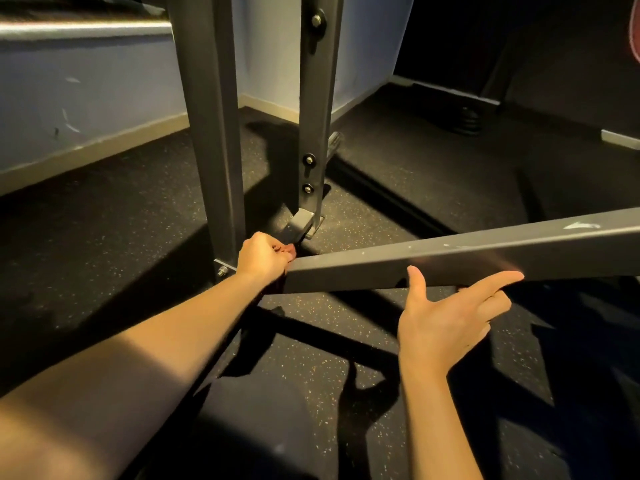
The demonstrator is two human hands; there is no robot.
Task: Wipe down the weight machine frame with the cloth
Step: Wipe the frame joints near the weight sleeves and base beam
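Gripping cloth [290,251] in left hand [263,256], right hand [446,317] spread under bar [450,261]

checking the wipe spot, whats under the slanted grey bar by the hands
Under the slanted bar lies speckled rubber floor in shadow. The open right hand reaches up beneath it. The left hand is fisted at the bar's end; a reddish bit shows there, and the joint is covered.

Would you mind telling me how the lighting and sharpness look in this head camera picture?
Head view: warm light on both forearms, hard shadows across the speckled floor; the upper right is nearly black; wide-angle bending tilts the grey uprights; the right hand shows slight motion blur at its fingertips; the left hand is sharper.
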